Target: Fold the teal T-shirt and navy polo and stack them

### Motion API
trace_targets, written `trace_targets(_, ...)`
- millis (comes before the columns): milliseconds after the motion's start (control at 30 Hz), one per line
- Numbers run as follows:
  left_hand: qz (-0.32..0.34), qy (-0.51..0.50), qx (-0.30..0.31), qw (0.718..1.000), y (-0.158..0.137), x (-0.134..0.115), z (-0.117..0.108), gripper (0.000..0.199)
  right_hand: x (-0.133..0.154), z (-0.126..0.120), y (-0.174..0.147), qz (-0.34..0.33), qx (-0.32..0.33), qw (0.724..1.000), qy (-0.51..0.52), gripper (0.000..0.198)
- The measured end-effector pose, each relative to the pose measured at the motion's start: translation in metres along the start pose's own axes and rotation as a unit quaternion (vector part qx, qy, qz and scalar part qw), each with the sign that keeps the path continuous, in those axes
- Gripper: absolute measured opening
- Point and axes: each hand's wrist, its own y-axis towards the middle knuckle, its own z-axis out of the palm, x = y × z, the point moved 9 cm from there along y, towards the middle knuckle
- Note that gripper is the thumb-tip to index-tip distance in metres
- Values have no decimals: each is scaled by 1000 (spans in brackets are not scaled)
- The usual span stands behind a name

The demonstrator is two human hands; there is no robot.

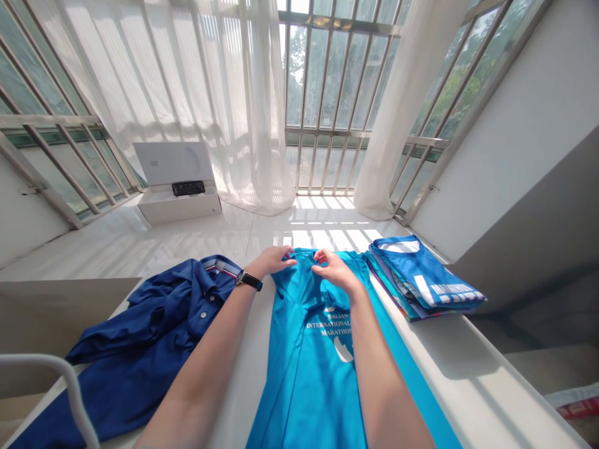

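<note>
Cloth bunches at the left of my feed: a dark-blue polo shirt (154,355), collar toward the window, on the white desk (491,405). Beyond it I see a white box (182,211) with a black device (188,188) on it. Next comes the left hand (277,260), fingers bent at the far left edge of a turquoise shirt (322,390). That shirt lies beneath both hands, its long axis running from them toward the camera. The right hand (333,267), about level with the left, sits farther over the cloth, thumb and forefinger curled. I can't tell whether either hand pinches fabric. Rightmost, beside the shirt, rests a folded stack (412,274).
</note>
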Motion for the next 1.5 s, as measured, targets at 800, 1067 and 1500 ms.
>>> trace_targets(800, 25, -291, 14, 956, -16, 2, -25, 50, 9, -32, -14, 14, -22, 999, 32, 26)
trace_targets(1067, -40, 7, -28, 999, -5, 13, -23, 37, -33, -28, -8, 93, -34, 995, -29, 24)
trace_targets(1500, -106, 172, 4, 979, -2, 20, 0, 32, -57, -2, -6, 128, 41, 990, -43, 33)
